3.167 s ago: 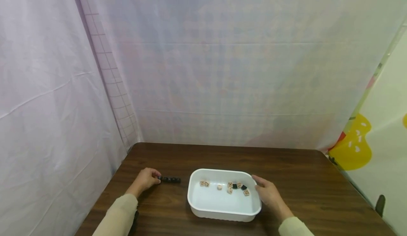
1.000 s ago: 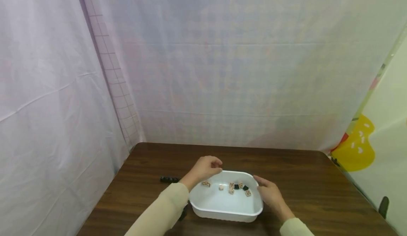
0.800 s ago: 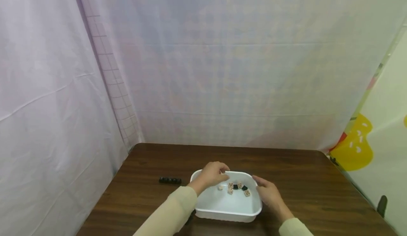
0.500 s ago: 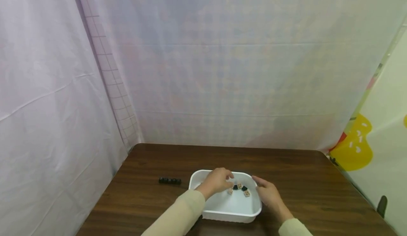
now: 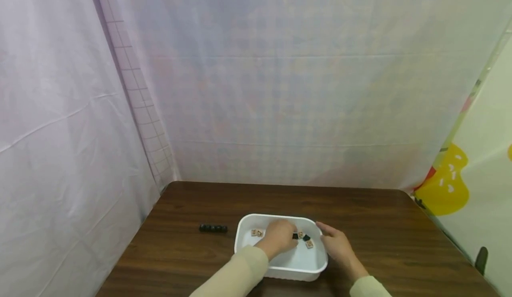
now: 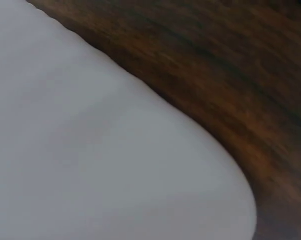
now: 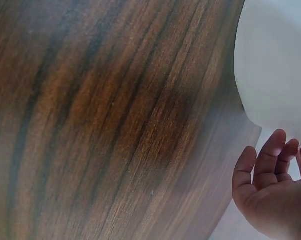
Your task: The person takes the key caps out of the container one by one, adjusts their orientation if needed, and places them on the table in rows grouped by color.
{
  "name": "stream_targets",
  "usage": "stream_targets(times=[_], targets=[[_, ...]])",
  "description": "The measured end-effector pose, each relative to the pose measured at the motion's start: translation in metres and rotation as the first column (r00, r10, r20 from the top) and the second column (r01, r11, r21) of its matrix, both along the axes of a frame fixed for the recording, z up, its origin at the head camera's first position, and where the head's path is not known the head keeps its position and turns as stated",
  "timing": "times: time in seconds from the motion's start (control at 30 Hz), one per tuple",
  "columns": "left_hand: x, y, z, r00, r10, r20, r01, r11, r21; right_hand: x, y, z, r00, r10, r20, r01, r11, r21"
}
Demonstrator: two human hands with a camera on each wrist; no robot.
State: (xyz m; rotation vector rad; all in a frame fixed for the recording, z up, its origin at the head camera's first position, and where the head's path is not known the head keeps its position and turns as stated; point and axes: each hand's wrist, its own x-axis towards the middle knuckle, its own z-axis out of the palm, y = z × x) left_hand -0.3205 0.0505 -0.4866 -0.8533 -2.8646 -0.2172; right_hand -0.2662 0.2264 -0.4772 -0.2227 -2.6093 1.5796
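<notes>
The tabletop (image 5: 372,217) is dark brown with a streaked wood grain, its far corners rounded. A white tray (image 5: 296,275) stands upright on it, toward the near side, its long sides running roughly left to right. To the left of the tray, apart from it, a short row of black cubes (image 5: 213,228) lies on the bare wood, also running left to right
</notes>
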Motion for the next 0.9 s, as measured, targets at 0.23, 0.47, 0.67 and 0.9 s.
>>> stream_targets(times=[0.23,0.47,0.67,0.9], targets=[[-0.0003,0.0002,-0.0043,0.999,0.005,-0.037,-0.007,0.999,-0.039,0.0016,-0.0011,0.0,1.0,0.004,-0.009,-0.004,1.0,-0.01],[-0.0014,0.0032,-0.0035,0.992,-0.045,-0.115,0.031,0.993,-0.118,0.0017,-0.0008,0.0003,1.0,0.007,-0.01,-0.007,1.0,-0.003],[0.0021,0.0059,-0.0029,0.982,-0.066,-0.179,0.026,0.976,-0.218,0.0012,-0.0007,-0.0005,1.0,0.005,-0.003,-0.005,1.0,0.0],[-0.0025,0.0014,0.0013,0.992,-0.065,-0.108,0.054,0.994,-0.1,0.0018,-0.0005,0.001,1.0,0.011,-0.014,-0.011,1.0,0.002]])
